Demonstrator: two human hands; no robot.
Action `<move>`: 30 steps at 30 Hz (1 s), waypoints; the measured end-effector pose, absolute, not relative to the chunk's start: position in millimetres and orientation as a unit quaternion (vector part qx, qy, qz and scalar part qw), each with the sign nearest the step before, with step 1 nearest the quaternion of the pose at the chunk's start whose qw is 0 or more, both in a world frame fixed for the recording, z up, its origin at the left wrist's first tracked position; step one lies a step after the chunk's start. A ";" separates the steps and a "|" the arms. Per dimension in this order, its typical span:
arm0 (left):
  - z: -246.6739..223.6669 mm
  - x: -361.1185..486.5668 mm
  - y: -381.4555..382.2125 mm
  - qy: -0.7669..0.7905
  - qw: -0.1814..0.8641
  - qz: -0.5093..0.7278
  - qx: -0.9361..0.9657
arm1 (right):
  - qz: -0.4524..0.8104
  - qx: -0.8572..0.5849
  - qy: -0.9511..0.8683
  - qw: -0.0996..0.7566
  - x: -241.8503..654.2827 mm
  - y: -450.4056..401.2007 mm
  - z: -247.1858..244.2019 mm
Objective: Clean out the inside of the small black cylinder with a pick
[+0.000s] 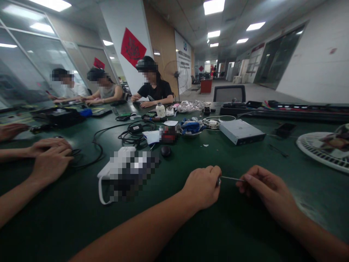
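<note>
Over the dark green table (174, 225), my left hand (203, 186) is wrapped round a small object whose dark end shows at the fingers. A thin metal rod (231, 178) runs from there to my right hand (263, 187), which pinches its far end between thumb and fingers. What the left palm encloses is hidden. Beyond the hands lies a silver disc drive (241, 131) with a black front. A black computer mouse (165, 151) rests to the left, farther back than my left hand.
Another person's hands (51, 156) rest at the left by a black cable (100, 145). A white bag (117, 163) lies left of centre, a white fan grille (311, 149) at the right. Three people sit across. Blue cloth (191, 125) and clutter lie mid-table.
</note>
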State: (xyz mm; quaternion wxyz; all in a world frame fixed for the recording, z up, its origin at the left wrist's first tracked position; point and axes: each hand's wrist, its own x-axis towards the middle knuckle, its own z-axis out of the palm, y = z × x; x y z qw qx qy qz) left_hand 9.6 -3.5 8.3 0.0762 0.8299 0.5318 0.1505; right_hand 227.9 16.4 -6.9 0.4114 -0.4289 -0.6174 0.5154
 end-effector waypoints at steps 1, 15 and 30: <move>8.2 9.8 -3.6 0.530 0.073 0.152 0.831 | 0.514 -0.427 -0.619 0.414 228.3 16.1 -6.8; 6.9 8.4 -3.2 0.538 0.097 0.171 0.820 | 0.577 -0.352 -0.618 0.401 228.5 13.5 -1.7; 6.7 8.4 -4.4 0.551 0.116 0.208 0.800 | 0.559 -0.377 -0.622 0.399 226.0 14.5 -2.9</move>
